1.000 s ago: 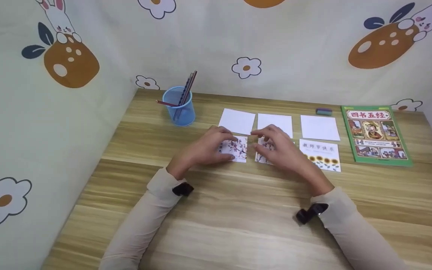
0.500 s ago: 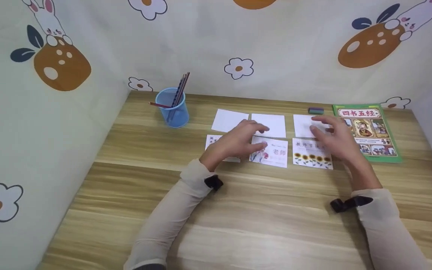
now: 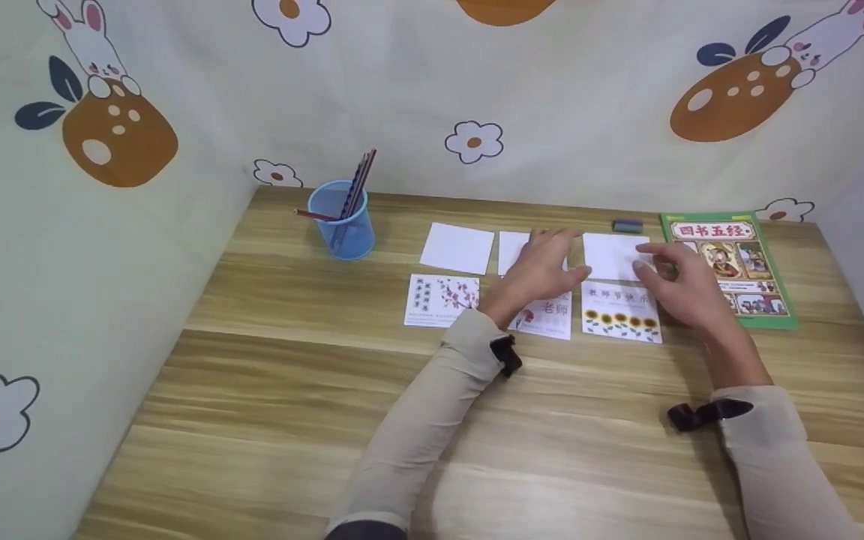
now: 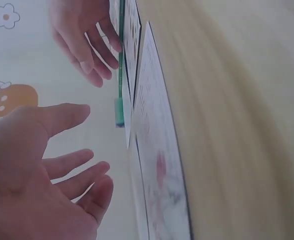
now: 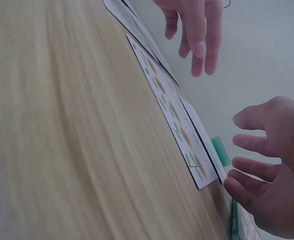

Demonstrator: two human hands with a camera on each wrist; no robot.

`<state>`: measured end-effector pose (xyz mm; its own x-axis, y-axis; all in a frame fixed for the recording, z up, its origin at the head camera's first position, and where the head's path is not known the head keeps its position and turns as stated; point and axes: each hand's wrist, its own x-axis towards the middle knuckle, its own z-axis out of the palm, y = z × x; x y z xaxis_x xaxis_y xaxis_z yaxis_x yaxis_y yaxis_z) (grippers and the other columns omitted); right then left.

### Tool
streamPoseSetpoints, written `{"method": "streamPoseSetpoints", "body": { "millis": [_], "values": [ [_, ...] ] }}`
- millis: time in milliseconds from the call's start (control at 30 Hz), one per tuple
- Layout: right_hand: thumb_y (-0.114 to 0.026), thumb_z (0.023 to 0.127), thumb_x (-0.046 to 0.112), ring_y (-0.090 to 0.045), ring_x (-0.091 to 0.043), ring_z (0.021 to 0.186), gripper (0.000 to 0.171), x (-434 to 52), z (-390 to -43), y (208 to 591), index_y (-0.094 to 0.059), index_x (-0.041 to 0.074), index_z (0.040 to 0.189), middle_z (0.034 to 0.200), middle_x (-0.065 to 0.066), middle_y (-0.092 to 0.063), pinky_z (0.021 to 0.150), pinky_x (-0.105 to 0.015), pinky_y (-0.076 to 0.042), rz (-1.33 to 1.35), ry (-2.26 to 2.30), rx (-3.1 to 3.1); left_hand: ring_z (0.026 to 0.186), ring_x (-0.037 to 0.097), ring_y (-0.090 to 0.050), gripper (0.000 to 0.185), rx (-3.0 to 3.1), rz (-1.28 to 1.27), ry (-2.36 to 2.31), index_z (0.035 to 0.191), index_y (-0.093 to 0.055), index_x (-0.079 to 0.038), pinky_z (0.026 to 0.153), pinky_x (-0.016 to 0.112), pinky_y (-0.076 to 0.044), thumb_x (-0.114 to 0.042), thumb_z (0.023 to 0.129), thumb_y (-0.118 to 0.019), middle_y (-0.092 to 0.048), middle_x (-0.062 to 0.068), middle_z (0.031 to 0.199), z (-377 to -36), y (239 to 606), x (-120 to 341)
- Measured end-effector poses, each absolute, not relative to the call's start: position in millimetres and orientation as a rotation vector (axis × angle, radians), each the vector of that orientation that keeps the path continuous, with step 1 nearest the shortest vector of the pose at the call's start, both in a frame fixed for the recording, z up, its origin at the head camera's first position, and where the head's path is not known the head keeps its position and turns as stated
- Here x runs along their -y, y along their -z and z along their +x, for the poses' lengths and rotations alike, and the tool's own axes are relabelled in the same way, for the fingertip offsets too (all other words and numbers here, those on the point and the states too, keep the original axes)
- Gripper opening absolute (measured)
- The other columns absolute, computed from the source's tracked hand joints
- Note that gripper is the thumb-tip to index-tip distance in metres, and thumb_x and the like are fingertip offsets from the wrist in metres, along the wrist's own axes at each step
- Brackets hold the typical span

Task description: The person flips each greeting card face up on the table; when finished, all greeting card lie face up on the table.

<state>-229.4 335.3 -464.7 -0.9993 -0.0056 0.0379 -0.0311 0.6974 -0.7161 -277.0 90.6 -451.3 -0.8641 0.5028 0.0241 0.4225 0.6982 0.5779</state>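
While head view shows left hand (image 3: 544,266) and right hand (image 3: 683,285) over cards, wrist views show loose, empty fingers.

Beige long sleeves (image 3: 432,420), black wrist straps (image 3: 508,354)

L hand (image 3: 541,266) shifted right, blossom card (image 3: 442,300) uncovered

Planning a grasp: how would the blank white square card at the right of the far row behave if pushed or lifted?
The blank white square card lies flat on the wooden table, so it probably slides easily. It looks thin: likely light, bendy, and hard to lift by its edge.
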Motion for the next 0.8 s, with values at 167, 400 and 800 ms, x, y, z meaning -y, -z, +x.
{"method": "streamPoseSetpoints", "body": {
  "millis": [167,400,800],
  "values": [
    [-0.063,0.097,0.042,-0.05,-0.04,0.129,0.051,-334.0,-230.8,467.5,-0.059,0.01,0.138,0.142,-0.023,-0.051,0.109,-0.059,-0.043,0.046,-1.19,2.877,0.142,0.024,-0.041,0.076,-2.756,0.67,-0.891,0.154,-0.04,-0.021,0.12,0.038,-0.034,-0.05,0.09,-0.07,-0.049,-0.004,0.153,-281.2,457.8,-105.4],
    [-0.062,0.098,0.043,-0.052,-0.039,0.127,0.052,-335.3,-231.0,469.5,-0.059,0.01,0.138,0.14,-0.021,-0.052,0.107,-0.058,-0.044,0.024,-1.18,2.91,0.136,0.022,-0.041,0.087,-2.685,0.72,-0.821,0.158,-0.03,-0.023,0.118,0.036,-0.035,-0.057,0.088,-0.069,-0.05,-0.005,0.152,-277.1,459.3,-107.8],
    [-0.07,0.09,0.052,-0.043,-0.046,0.14,0.067,-334.3,-232.7,470.9,-0.057,0.008,0.139,0.149,-0.022,-0.049,0.113,-0.061,-0.037,0.036,-1.159,2.938,0.142,0.018,-0.044,0.086,-2.436,0.872,-1.176,0.159,-0.027,-0.016,0.12,0.027,-0.033,-0.045,0.091,-0.071,-0.047,0.006,0.154,-277.0,461.3,-105.0]
  ]
}}
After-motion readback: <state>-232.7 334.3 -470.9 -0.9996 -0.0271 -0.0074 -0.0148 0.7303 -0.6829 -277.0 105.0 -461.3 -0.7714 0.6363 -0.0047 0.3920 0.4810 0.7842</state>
